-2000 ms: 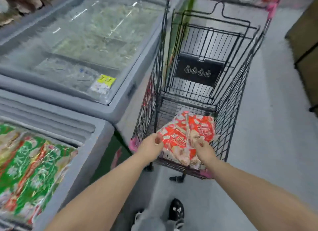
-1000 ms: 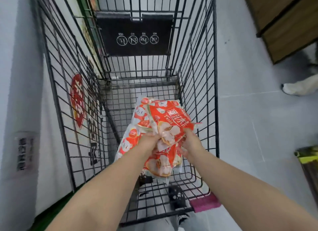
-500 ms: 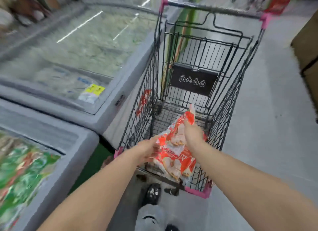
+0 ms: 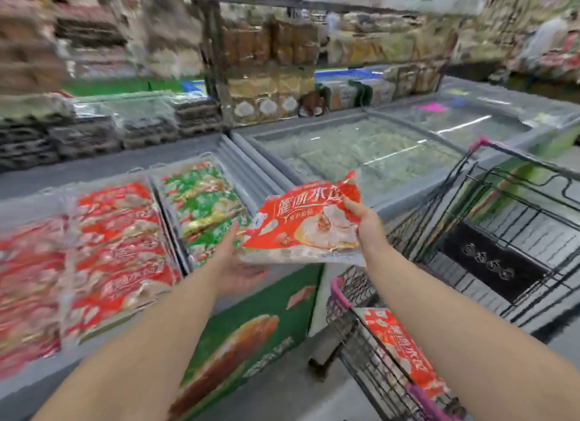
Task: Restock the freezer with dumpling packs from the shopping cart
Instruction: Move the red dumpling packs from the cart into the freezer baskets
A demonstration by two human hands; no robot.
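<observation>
The open freezer (image 4: 94, 166) on the left holds rows of red packs (image 4: 110, 248) and, right of them, green packs (image 4: 204, 200). The left hand (image 4: 235, 263) lies palm up, fingers straight, under the left end of a red pack (image 4: 307, 229) held in the air above the freezer's right front corner. The right hand (image 4: 367, 222) pinches that pack's right edge, thumb on top. Farther right, the cart (image 4: 337, 295) holds a second pack (image 4: 401, 348).

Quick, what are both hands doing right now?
Left hand: open, flat under the red dumpling pack.
Right hand: gripping that pack's right edge.
</observation>
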